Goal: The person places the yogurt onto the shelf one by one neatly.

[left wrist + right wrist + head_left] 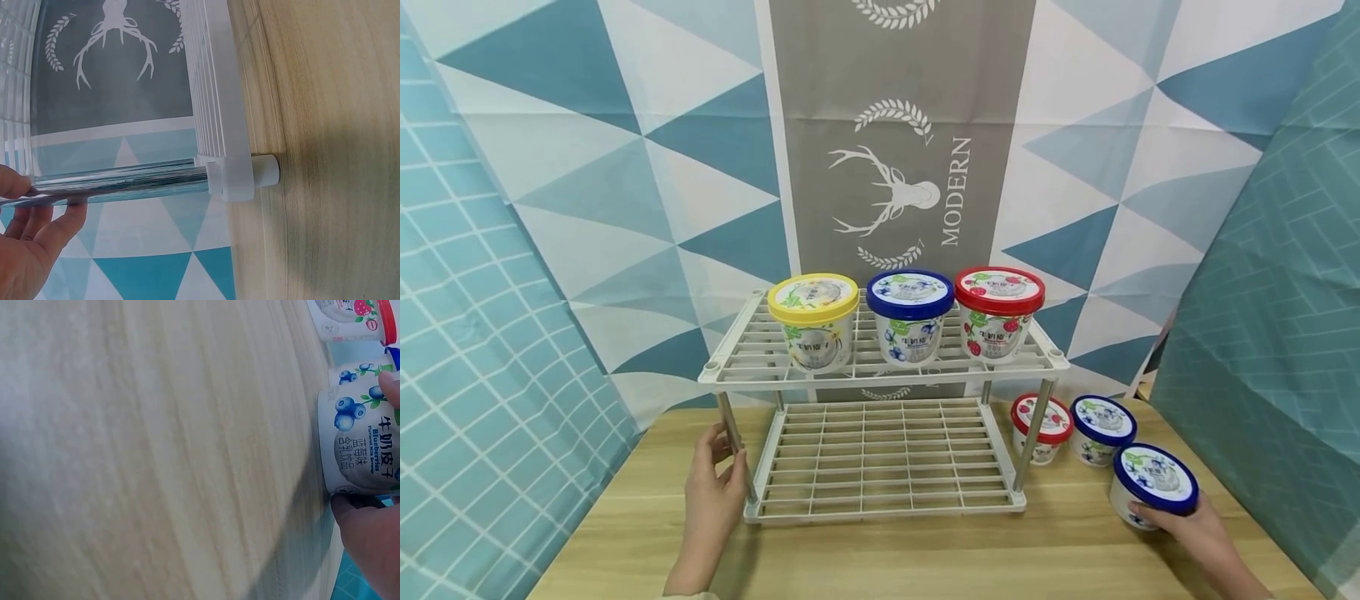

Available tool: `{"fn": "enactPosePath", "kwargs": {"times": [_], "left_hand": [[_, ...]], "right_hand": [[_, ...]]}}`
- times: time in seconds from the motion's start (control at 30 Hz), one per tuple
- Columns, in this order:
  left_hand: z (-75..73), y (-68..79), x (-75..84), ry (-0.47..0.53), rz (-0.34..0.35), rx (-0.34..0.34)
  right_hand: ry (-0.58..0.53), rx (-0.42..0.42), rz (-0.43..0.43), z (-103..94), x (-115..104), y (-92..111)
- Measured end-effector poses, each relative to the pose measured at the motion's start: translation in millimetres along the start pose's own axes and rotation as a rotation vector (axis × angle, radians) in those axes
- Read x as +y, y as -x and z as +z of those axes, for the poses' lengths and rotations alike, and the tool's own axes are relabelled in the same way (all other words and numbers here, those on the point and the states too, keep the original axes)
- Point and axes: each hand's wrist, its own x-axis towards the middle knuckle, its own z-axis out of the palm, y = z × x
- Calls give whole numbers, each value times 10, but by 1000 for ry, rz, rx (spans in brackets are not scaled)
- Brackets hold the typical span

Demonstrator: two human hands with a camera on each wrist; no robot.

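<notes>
My right hand [1198, 529] grips a blueberry tub [1156, 481] with a blue lid, at the right of the table. In the right wrist view, the fingers of this hand [372, 537] hold opposite sides of the tub [359, 434], which stands upright. My left hand [715, 487] pinches the front left metal post [728, 417] of a white two-tier rack [880, 383]. The left wrist view shows the thumb and fingers of the hand [40, 240] on either side of the shiny post [137, 182].
On the top shelf stand a yellow-lidded tub [814, 321], a blue-lidded tub [910, 317] and a red-lidded tub [997, 312]. Right of the rack, a smaller red-lidded tub [1042, 427] and another blue-lidded tub [1101, 429] stand on the wooden table [895, 558]. Patterned cloth [715, 167] hangs behind.
</notes>
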Motion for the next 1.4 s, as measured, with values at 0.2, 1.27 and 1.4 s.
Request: {"fn": "enactPosePath", "kwargs": {"times": [0.2, 1.27, 1.4], "left_hand": [[6, -4, 6, 7, 12, 20], [9, 2, -7, -1, 4, 16], [9, 1, -2, -6, 3, 10]], "right_hand": [[7, 28, 3, 29, -25, 45], [-29, 21, -1, 140, -306, 269], [-32, 5, -9, 154, -365, 311]]}}
